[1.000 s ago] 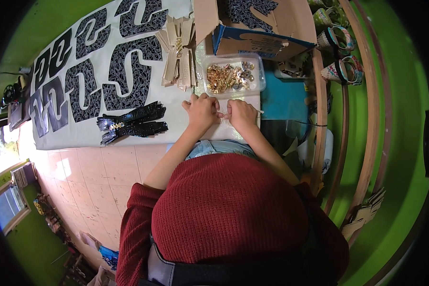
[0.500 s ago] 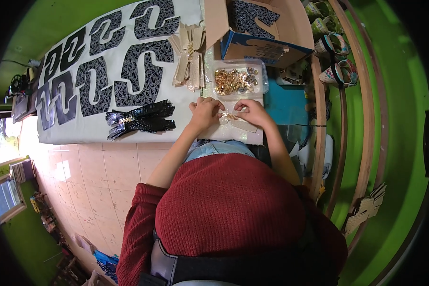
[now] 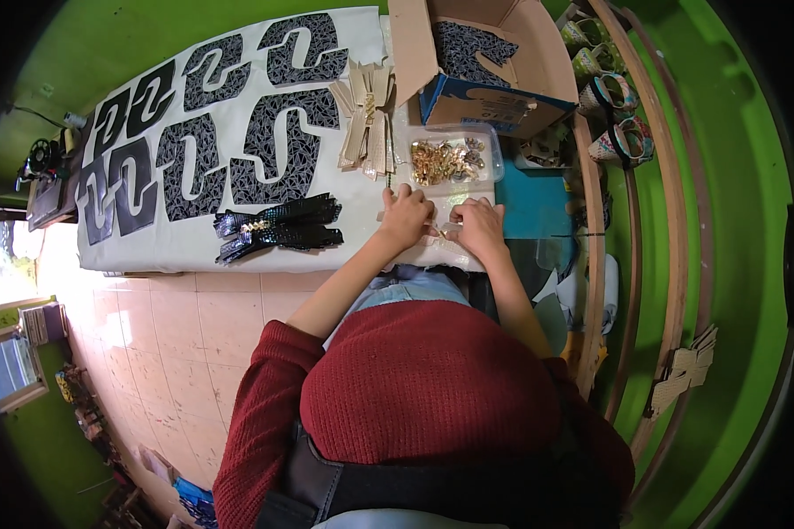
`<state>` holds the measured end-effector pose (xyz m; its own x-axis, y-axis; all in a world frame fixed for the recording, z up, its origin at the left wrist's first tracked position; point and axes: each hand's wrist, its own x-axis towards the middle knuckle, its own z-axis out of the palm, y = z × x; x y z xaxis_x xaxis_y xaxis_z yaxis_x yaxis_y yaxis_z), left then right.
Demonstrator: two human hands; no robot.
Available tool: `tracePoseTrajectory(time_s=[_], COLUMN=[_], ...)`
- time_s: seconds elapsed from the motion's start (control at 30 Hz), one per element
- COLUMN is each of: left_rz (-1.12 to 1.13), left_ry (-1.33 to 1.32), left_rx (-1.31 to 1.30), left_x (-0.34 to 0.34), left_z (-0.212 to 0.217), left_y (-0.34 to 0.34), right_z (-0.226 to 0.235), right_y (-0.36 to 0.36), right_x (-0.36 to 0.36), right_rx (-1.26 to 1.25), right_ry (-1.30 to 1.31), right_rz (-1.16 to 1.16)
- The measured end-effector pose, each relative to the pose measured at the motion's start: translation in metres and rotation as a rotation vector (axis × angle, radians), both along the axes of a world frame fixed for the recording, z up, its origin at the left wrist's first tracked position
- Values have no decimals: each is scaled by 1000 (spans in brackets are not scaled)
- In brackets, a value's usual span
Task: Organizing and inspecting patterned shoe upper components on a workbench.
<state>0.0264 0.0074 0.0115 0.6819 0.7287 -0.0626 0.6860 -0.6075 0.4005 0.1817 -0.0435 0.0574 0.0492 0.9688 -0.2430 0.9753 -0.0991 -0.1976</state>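
At the near edge of the table, my left hand (image 3: 406, 219) and my right hand (image 3: 479, 227) are close together, fingers curled in and pinching. Between them is a beige strap piece (image 3: 442, 233) with a small gold ornament, mostly hidden by my fingers. A clear plastic box (image 3: 494, 169) of gold ornaments (image 3: 445, 160) stands just beyond my hands. Left of the box lies a stack of beige straps (image 3: 367, 132) gathered at its middle by gold ornaments. Black glossy straps (image 3: 278, 227), gathered the same way, lie left of my left hand.
Several black patterned cut-out pieces (image 3: 190, 167) cover the left of the white-covered table (image 3: 353, 251). An open cardboard box (image 3: 538, 84) with patterned pieces stands at the far right. Wooden rails (image 3: 677, 264) holding patterned sandals (image 3: 631, 141) run along the right.
My hands have turned inward and closed in over the beige strap piece, covering more of its gold ornament. The view has shifted slightly, so the table items appear farther right and lower.
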Motion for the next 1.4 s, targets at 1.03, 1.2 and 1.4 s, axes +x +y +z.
tracePoseTrajectory(time_s=[1.03, 1.2, 1.4], left_rz=[403, 622, 499], left_ry=[-539, -993, -1227], left_rx=[466, 49, -621], left_x=[-87, -103, -85], left_z=[96, 53, 28], left_y=[24, 19, 1], right_z=[24, 29, 55], right_y=[46, 52, 52], right_x=[-27, -26, -24], right_rx=[-11, -124, -53], right_ry=[713, 879, 932], right_rz=[169, 118, 160])
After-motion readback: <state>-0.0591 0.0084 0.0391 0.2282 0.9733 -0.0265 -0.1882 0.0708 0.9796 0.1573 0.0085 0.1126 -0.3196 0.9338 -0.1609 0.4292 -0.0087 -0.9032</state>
